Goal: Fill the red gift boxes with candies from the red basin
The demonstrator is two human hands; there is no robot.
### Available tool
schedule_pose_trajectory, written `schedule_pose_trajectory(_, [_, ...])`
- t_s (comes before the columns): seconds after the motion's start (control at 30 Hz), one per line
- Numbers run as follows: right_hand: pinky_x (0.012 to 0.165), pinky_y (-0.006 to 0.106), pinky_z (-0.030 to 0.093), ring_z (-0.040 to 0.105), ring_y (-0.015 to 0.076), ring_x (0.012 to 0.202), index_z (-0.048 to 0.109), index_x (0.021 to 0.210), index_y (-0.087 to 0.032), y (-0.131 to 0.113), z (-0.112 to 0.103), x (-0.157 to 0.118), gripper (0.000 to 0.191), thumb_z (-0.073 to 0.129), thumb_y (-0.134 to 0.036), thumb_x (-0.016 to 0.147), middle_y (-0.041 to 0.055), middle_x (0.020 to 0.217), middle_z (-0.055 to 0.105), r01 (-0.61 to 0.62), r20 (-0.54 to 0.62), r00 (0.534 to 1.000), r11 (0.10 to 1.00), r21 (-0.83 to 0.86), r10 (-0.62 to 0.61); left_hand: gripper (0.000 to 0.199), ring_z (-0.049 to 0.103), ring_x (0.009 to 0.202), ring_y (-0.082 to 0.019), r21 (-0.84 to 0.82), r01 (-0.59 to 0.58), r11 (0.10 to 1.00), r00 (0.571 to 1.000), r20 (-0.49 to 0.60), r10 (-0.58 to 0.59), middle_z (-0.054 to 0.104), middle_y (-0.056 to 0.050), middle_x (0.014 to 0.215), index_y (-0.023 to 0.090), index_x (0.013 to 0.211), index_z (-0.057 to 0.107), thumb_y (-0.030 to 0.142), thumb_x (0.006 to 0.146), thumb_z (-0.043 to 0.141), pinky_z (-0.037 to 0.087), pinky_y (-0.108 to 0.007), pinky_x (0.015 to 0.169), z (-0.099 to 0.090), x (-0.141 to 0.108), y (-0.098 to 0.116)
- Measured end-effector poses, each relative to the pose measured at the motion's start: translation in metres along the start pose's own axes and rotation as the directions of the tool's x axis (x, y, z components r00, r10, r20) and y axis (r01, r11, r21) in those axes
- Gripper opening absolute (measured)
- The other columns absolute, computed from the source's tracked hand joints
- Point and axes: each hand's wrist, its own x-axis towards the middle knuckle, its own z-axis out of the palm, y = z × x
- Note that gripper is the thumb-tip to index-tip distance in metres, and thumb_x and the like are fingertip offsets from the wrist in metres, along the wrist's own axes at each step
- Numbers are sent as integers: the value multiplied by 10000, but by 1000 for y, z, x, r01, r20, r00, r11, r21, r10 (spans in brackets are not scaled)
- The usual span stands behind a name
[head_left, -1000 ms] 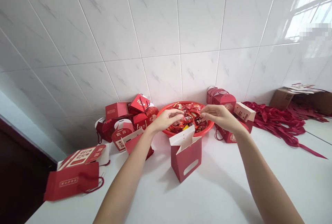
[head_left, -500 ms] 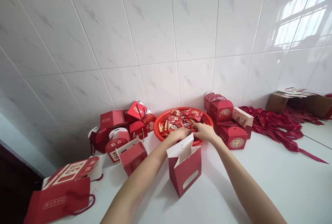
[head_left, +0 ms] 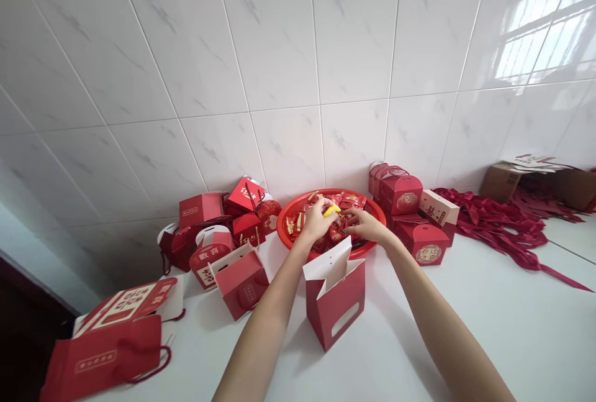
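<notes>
Left hand [head_left: 316, 223] is pinching a yellow candy [head_left: 331, 210] over the red basket [head_left: 377, 215], right hand [head_left: 365, 226] is curling among the wrapped sweets [head_left: 342, 202]; a loose grip is risking the candy missing the open gift box [head_left: 336, 293] just in front.

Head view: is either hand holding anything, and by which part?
The left hand pinches a small yellow candy by its near end, over the red basket. The right hand rests among the sweets; whether it holds one cannot be told.

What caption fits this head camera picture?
Both hands, left hand holding a yellow sweet, pick in the round red plastic basket behind an open red paper box.
</notes>
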Motion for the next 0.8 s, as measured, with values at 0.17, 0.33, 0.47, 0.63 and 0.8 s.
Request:
schedule_pose_trajectory(0.17, [712, 290, 565, 672, 170, 817, 632, 1199, -227, -2, -6, -4, 516, 742, -213, 695, 20, 870, 709, -71, 66, 997, 842, 535, 43, 409, 574, 1285, -263, -263, -18, 965, 1000, 10, 21, 604, -97, 1352, 222, 1150, 576, 126, 767, 682, 499, -379, 1012, 2, 2, -7])
schedule_pose_trajectory(0.33, [684, 278, 592, 674, 159, 777, 685, 1120, -228, -7, -7, -5, 446, 823, -345, 713, 28, 882, 713, -103, 59, 995, 756, 647, 85, 592, 523, 1349, -298, -252, -79, 965, 989, 101, 107, 543, -109, 1456, 234, 1313, 553, 100, 748, 670, 477, -441, 1074, 3, 3, -10])
schedule_pose_trajectory(0.47, [607, 209, 556, 685, 138, 745, 720, 1002, -207, -7, -3, -2, 305, 765, -419, 788, 48, 929, 731, -98, 21, 993, 737, 669, 113, 611, 508, 1361, -304, -252, -98, 963, 958, 238, 160, 565, -107, 1439, 218, 1321, 591, 76, 728, 634, 465, -451, 1093, 4, 1, -8])
schedule_pose_trajectory(0.63, [607, 236, 567, 651, 131, 649, 660, 777, -196, -4, 3, 5, 210, 824, -279, 674, 6, 741, 691, -5, -184, 962, 682, 731, 204, 690, 585, 1259, -303, -172, -70, 983, 966, 235, 110, 574, -104, 1425, 243, 1381, 549, 94, 719, 674, 530, -436, 1003, 4, -3, -4])
schedule_pose_trajectory(0.8, [664, 267, 590, 626, 123, 625, 558, 664, -214, -5, 2, 6, 280, 814, -261, 561, -34, 675, 653, 115, -299, 927, 587, 801, 226, 607, 617, 1202, -254, -101, -54, 993, 997, -66, 48, 633, -93, 1344, 226, 1328, 570, 113, 747, 704, 510, -395, 1016, 3, 2, -6])
